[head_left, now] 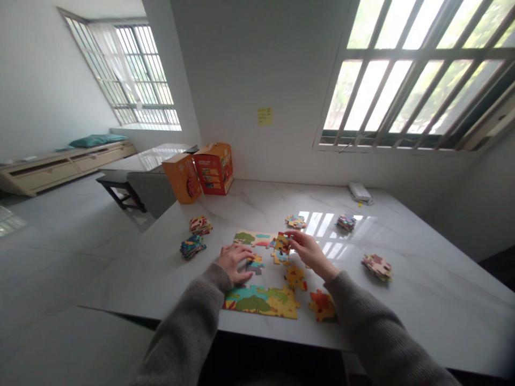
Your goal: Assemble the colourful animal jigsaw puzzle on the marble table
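My right hand (309, 251) pinches a yellow and red puzzle piece (281, 242) at the right end of a joined top strip (245, 238). Under that piece lies a light-blue and yellow puzzle piece (280, 258). With fingers spread, my left hand (235, 261) rests on the table, its fingertips at a small yellow, blue and grey puzzle piece (256, 265). Closer to me is a joined strip (261, 302) with green trees on yellow. Loose pieces lie to its right, a yellow one (296, 277) and an orange-red one (322, 305).
Stacks of pieces surround the work: a red-cream stack (200, 225), a blue stack (193, 247), a yellow-blue stack (295, 221), a purple stack (346, 222) and a pink stack (377, 266). Orange boxes (214, 170) stand at the back left, a white device (359, 192) back right.
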